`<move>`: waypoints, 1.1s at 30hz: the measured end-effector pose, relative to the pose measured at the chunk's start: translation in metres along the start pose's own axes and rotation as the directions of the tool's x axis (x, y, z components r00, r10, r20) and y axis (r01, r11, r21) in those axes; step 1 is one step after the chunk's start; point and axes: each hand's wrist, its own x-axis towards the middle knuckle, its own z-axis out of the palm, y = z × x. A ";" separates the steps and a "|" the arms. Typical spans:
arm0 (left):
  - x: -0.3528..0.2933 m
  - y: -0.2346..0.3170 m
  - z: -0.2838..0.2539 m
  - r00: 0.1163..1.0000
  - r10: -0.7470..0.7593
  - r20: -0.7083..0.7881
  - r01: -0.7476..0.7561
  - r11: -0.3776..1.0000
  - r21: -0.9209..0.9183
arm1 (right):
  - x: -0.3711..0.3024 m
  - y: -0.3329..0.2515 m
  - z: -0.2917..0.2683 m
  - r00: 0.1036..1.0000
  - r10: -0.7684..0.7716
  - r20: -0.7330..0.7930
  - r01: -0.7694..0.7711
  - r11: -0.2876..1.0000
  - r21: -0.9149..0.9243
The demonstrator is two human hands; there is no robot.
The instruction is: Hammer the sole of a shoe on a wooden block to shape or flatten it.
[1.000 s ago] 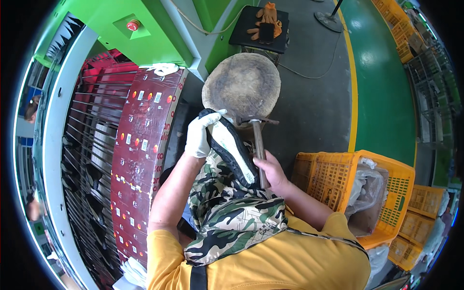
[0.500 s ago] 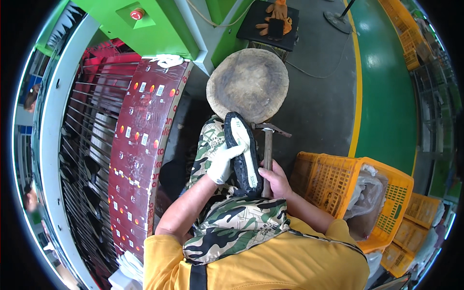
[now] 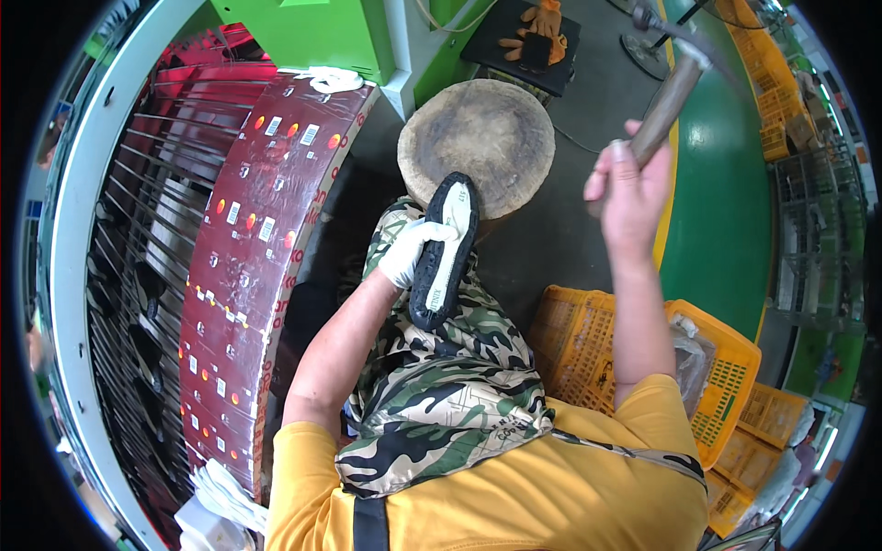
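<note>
Shoe bottom-up in the left hand, hammer held well away

At the far left, dark metal rods (image 3: 138, 248) are standing in a rack, and a maroon box (image 3: 266, 239) is bulging beside them. Next comes the left hand (image 3: 409, 253), wearing a white glove; its grip is closing around the side of a black shoe (image 3: 443, 271). The shoe is pointing up and slightly right over the camouflage apron (image 3: 441, 395), showing its pale bottom strip. Its upper end is overlapping the near edge of a round wooden block (image 3: 482, 138) in this view; whether the two are touching, I cannot tell. Beyond the block, orange gloves (image 3: 547, 28) are lying on a black stool (image 3: 487, 37). Farther right, an orange crate (image 3: 579, 344) is standing beside the person, and the bare right hand (image 3: 634, 197) is holding a hammer (image 3: 666, 106) by its wooden handle, the grip wrapping the lower part.

As for progress, the pale strip is already sitting inside the black rim, and the left hand is supporting the shoe. The hammer is not touching it. How much work on the shoe is finished, and how much is remaining, is not showing.
</note>
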 end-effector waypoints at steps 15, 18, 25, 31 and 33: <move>-0.003 0.003 -0.008 0.997 -0.058 0.043 0.060 0.997 -0.039 | 0.004 0.003 0.027 0.986 -0.154 -0.072 0.150 0.987 -0.060; 0.012 -0.011 -0.023 0.997 -0.003 0.075 0.012 0.993 -0.113 | -0.052 0.054 0.020 0.445 0.851 0.280 -0.529 0.502 -0.684; -0.007 0.007 -0.011 0.997 -0.061 0.048 0.064 0.995 -0.080 | 0.027 -0.066 0.019 0.990 0.063 0.129 -0.045 0.990 -0.133; 0.008 0.003 -0.012 0.994 -0.065 0.083 0.072 0.994 -0.082 | -0.058 0.044 0.035 0.957 0.219 0.191 -0.063 0.798 -0.600; 0.006 0.003 -0.014 0.993 0.027 0.111 -0.038 0.994 0.098 | -0.054 0.027 0.017 0.539 0.795 0.278 -0.451 0.551 -0.702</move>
